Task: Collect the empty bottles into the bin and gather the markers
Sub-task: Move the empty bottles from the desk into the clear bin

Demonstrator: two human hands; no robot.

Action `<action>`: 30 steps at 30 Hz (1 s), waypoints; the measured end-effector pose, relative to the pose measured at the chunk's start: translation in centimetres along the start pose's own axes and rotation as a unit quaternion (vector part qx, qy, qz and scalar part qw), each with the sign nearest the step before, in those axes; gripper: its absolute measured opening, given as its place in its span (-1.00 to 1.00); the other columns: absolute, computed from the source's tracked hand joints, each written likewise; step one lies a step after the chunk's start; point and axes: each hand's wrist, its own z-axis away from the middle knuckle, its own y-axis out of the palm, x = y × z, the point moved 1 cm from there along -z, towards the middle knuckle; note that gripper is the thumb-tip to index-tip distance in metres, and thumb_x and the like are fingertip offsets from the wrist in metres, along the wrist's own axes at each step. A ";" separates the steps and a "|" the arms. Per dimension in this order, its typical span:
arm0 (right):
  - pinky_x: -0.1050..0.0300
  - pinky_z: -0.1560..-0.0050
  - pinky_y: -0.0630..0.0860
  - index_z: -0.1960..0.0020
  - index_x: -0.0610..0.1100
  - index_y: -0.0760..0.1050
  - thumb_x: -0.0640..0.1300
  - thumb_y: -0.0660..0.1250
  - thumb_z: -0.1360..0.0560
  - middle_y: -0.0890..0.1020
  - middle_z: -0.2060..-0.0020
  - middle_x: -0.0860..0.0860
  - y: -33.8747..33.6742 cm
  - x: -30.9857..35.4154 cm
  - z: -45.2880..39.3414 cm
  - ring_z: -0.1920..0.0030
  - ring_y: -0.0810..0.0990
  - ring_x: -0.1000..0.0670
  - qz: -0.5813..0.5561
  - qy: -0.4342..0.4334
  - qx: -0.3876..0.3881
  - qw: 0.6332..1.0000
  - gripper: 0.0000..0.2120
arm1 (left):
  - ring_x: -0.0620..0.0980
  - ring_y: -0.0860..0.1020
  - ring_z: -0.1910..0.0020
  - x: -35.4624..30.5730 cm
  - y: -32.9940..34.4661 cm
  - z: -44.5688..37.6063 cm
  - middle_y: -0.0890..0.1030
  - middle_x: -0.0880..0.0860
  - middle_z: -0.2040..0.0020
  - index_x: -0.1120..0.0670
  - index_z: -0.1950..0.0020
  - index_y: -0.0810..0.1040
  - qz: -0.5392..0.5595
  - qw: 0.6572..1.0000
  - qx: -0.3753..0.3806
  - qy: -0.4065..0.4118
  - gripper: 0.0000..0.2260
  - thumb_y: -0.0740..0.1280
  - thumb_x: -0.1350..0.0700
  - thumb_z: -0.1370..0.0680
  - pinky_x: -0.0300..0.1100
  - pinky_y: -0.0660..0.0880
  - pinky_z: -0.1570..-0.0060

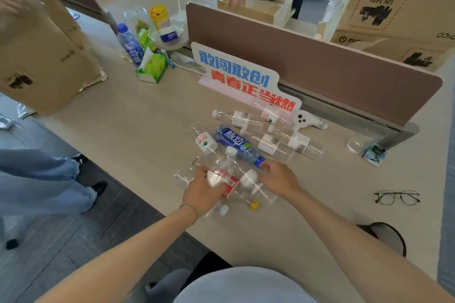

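Head view: a clear bottle (222, 172) is grasped by the left hand (202, 190) above the table (138, 115). The blue bottle (237, 144), lying among other empties, is pinched at its cap by the right hand (279, 178). Markers cannot be identified.

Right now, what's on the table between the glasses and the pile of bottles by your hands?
Nothing: in the head view, the table is bare between the glasses and the nearest clear bottle with the yellow cap beside the right hand.
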 end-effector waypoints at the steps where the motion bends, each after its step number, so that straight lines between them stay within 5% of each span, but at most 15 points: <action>1: 0.07 -0.12 0.53 -0.29 0.02 0.56 0.09 0.44 -0.44 0.67 -0.16 0.04 0.8 0.2 -0.5 -0.16 0.64 -0.06 0.022 0.002 0.006 1.000 -0.56 | -0.05 0.62 0.14 0.4 -0.2 -0.2 0.62 -0.13 0.07 -0.16 -0.18 0.28 0.018 1.000 -0.002 -0.010 -0.57 0.45 -0.11 -0.47 0.00 0.59 0.04; 5: 0.08 -0.08 0.51 -0.35 0.01 0.48 0.19 0.50 -0.41 0.65 -0.21 0.00 3.4 0.7 -1.7 -0.20 0.63 -0.08 0.063 0.030 0.024 0.997 -0.42 | -0.06 0.65 0.11 1.6 -0.6 -1.0 0.64 -0.17 0.08 -0.19 -0.20 0.28 0.053 0.998 -0.006 -0.040 -0.56 0.46 -0.10 -0.45 0.02 0.59 0.00; 14: 0.09 -0.07 0.51 -0.38 0.03 0.44 0.08 0.54 -0.35 0.66 -0.20 0.01 4.1 1.5 -2.5 -0.18 0.63 -0.09 0.072 0.051 0.021 0.996 -0.36 | -0.09 0.63 0.08 1.5 -1.6 -3.8 0.64 -0.16 0.04 -0.17 -0.37 0.23 0.055 0.997 -0.007 -0.047 -0.47 0.39 -0.13 -0.49 -0.06 0.55 0.03; 19: 0.14 0.02 0.49 -0.39 0.08 0.44 0.03 0.52 -0.19 0.63 -0.16 0.04 2.3 2.1 -1.8 -0.11 0.63 -0.04 -0.027 0.059 0.003 0.998 -0.23 | 0.00 0.63 0.03 0.0 -1.3 -5.6 0.64 -0.07 0.00 -0.20 -0.34 0.31 0.078 0.996 -0.021 -0.036 -0.48 0.39 -0.25 -0.45 0.05 0.58 -0.05; 22: 0.09 0.02 0.58 -0.22 0.11 0.50 0.09 0.46 -0.06 0.58 -0.09 -0.02 0.5 1.6 -1.2 0.00 0.63 -0.03 -0.131 0.072 -0.045 0.988 -0.29 | -0.01 0.64 0.09 -1.9 -0.3 -6.2 0.66 -0.05 0.08 -0.17 -0.29 0.38 0.092 0.995 -0.012 -0.020 -0.56 0.41 -0.16 -0.46 -0.02 0.58 0.05; 26: 0.05 0.09 0.61 -0.12 0.09 0.48 0.01 0.48 -0.13 0.62 -0.03 0.00 -2.6 -0.4 0.6 0.05 0.65 0.01 -0.255 0.094 -0.122 0.955 -0.44 | -0.01 0.63 0.16 -5.5 1.7 -5.8 0.64 -0.01 0.14 -0.04 -0.19 0.41 0.094 0.995 0.034 0.025 -0.64 0.48 -0.01 -0.49 -0.19 0.46 0.30; 30: -0.10 -0.04 0.66 -0.14 0.04 0.52 -0.11 0.49 -0.18 0.69 0.04 0.01 -6.0 -3.5 3.8 0.00 0.68 -0.06 -0.351 0.100 -0.179 0.914 -0.47 | 0.00 0.66 0.16 -9.0 5.0 -4.9 0.66 -0.02 0.12 -0.07 -0.15 0.42 0.069 0.992 0.088 0.067 -0.61 0.49 -0.12 -0.44 -0.03 0.60 0.15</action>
